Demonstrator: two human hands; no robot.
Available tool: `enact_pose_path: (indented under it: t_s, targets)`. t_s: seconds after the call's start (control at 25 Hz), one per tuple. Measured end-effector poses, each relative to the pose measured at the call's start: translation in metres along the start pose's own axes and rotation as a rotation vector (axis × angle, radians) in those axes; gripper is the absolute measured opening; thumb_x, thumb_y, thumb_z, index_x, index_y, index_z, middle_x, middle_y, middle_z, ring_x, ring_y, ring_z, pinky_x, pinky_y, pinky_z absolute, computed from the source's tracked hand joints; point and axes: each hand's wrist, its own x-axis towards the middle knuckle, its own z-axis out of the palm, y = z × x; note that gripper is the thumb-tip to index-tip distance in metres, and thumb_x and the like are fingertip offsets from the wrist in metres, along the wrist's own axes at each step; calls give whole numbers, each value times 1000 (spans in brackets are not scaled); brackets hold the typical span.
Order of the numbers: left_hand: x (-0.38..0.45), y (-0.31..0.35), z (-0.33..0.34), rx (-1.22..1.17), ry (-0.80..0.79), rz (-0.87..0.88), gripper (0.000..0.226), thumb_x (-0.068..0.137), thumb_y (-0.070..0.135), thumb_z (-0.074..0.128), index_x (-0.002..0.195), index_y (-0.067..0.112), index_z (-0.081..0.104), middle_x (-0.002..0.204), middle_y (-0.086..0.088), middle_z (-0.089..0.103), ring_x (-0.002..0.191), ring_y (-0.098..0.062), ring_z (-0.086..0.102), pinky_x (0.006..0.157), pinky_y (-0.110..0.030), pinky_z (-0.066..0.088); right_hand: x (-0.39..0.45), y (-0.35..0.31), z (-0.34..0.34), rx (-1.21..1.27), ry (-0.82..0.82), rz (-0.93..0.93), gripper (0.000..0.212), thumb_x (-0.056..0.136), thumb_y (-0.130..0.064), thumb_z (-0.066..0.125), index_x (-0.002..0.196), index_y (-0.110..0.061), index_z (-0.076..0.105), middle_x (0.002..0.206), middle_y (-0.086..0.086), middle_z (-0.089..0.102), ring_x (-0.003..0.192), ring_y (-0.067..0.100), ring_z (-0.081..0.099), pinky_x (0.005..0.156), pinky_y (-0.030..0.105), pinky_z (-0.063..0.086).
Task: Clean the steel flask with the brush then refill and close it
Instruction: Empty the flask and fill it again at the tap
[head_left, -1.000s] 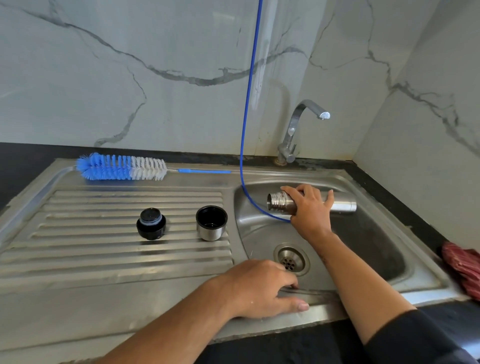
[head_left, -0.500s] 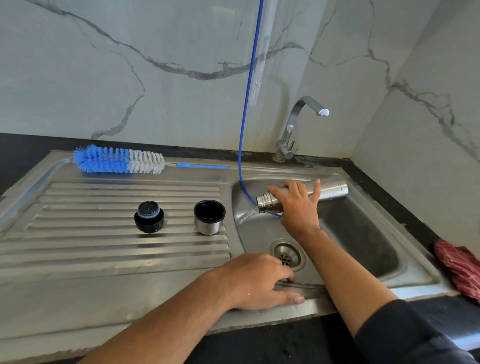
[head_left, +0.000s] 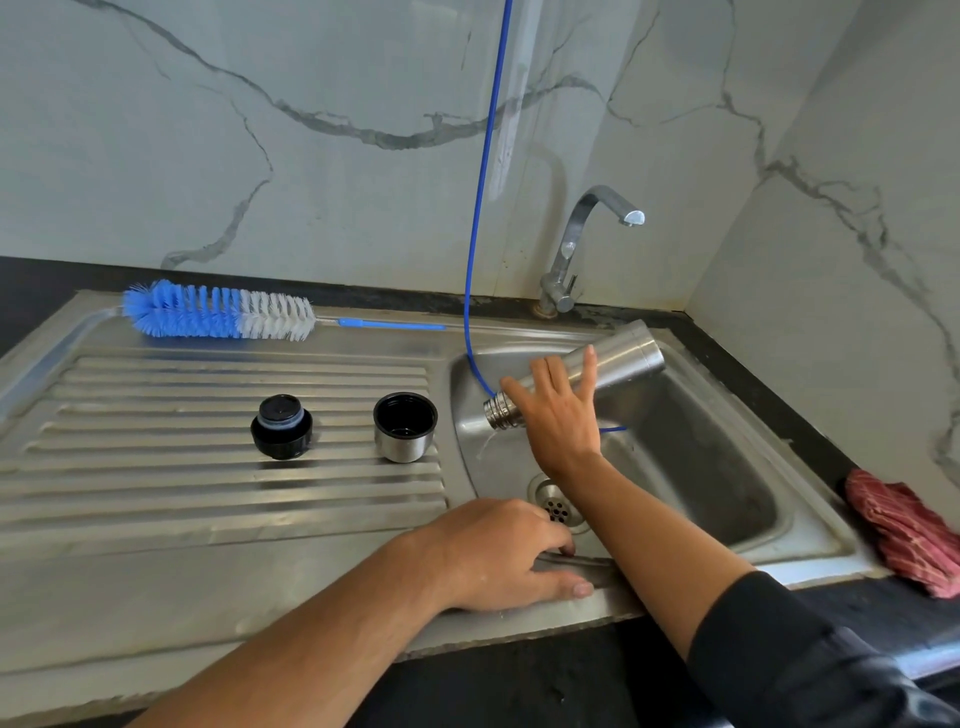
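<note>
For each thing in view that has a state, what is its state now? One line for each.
Steel flask: uncapped, tilted mouth-down over the sink, water trickling out.
Right hand: holds the flask.
Left hand: rests on the sink rim.
Stopper: off, on the drainboard.
Cup lid: off, open side up.
Brush: lying unused.
Tap: not running.

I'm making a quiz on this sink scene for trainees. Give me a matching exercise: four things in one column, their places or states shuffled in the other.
Things:
1. steel flask
2. bottle brush
3. steel cup
4. red cloth

Places or states:
A. standing mouth-up on the drainboard
B. tilted mouth-down over the basin, gripped by the right hand
C. on the dark counter right of the sink
D. lying along the drainboard's back edge

Pairs: 1-B, 2-D, 3-A, 4-C
</note>
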Motion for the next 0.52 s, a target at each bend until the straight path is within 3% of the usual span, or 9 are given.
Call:
enact_pose_path:
  t_s: [0.16,0.36,0.52]
  targets:
    - [-1,1,-1,7,4,3,47,97,67,49,117,27,63,96,12,53,90,-11,52,79,-35,48,0,1,2,12,-8,-51,66,75,-7,77,133,-31,55,127,13,51,125,34,46,119,73,-1]
    - [-2,1,-2,2,0,9,50,97,67,48,121,26,63,111,4,65,100,-15,61,86,-42,53,0,5,4,23,14,-21,69,72,-3,78,131,-31,56,124,13,53,122,34,48,118,73,4]
    - [-3,2,-2,3,7,12,48,97,67,48,117,26,64,109,5,65,98,-15,61,84,-41,53,2,1,2,5,14,-28,67,74,-5,76,132,-31,55,124,13,52,122,33,47,118,73,3]
